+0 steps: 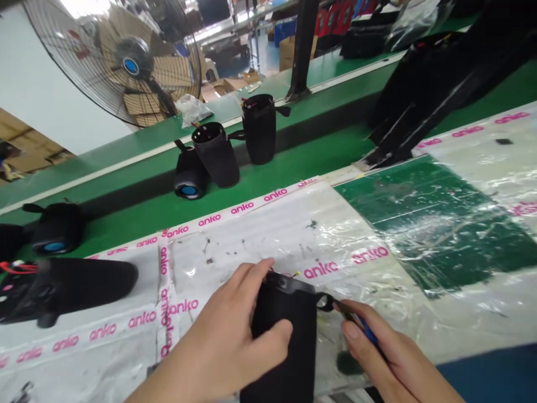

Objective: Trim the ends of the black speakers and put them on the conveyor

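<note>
My left hand (241,330) is closed around a black fabric-covered speaker body (289,336) lying on the bench, its thumb across the front and its fingers along the far left edge. Short thin wires stick out at the speaker's top end. A black strap loop (325,301) juts from its upper right corner. My right hand (381,341) pinches a slim dark tool with a blue part (367,330); its tip is at the strap loop. The tool's exact kind is not clear, as my fingers cover most of it.
Another black speaker body (88,285) with red wires lies at left. Behind, more black speaker bodies (259,131) stand or lie on the green conveyor belt (319,151). A large fan (130,64) is at back left, a dark slanted post (432,95) at right. Printed plastic sheeting (251,235) covers the bench.
</note>
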`<move>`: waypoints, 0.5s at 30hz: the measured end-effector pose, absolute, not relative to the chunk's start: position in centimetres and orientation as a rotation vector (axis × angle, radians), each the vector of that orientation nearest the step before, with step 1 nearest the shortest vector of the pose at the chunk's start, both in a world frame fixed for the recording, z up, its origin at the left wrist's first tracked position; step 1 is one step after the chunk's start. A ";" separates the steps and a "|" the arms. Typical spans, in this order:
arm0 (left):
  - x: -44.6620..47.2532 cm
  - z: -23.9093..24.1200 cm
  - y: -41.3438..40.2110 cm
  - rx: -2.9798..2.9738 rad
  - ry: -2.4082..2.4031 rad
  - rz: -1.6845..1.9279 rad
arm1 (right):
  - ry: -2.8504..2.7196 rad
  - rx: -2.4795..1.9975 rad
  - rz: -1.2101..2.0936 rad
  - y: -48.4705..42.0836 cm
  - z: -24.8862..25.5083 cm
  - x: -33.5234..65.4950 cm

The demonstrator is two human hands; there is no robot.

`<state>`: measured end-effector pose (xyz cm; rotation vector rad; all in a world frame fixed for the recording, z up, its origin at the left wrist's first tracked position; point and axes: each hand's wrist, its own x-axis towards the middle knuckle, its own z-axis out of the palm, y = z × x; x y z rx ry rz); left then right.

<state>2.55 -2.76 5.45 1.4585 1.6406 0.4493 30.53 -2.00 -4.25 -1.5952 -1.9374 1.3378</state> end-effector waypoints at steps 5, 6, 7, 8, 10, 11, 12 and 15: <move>4.1 4.4 -1.4 1.449 1.463 0.420 | -1.882 -1.540 1.359 -1.4 -2.9 30.3; 4.2 4.2 -1.3 1.433 1.431 0.415 | -1.895 -1.529 1.342 -1.4 -2.7 30.2; 4.2 3.9 -1.2 1.419 1.405 0.419 | -1.922 -1.515 1.310 -1.4 -2.4 30.1; 4.2 3.6 -1.2 1.408 1.384 0.426 | -1.963 -1.489 1.251 -1.3 -2.0 30.0; 4.2 3.1 -1.2 1.390 1.358 0.438 | -2.081 -1.407 1.069 -1.1 -1.1 29.7; 4.2 2.9 -1.3 1.387 1.344 0.441 | -2.167 -1.358 0.943 -0.9 -0.6 29.5; 4.2 2.6 -1.3 1.388 1.322 0.444 | -2.262 -1.303 0.807 -0.7 -0.1 29.3; 4.4 1.9 -1.3 1.396 1.239 0.474 | -2.496 -1.194 0.492 0.1 0.7 29.0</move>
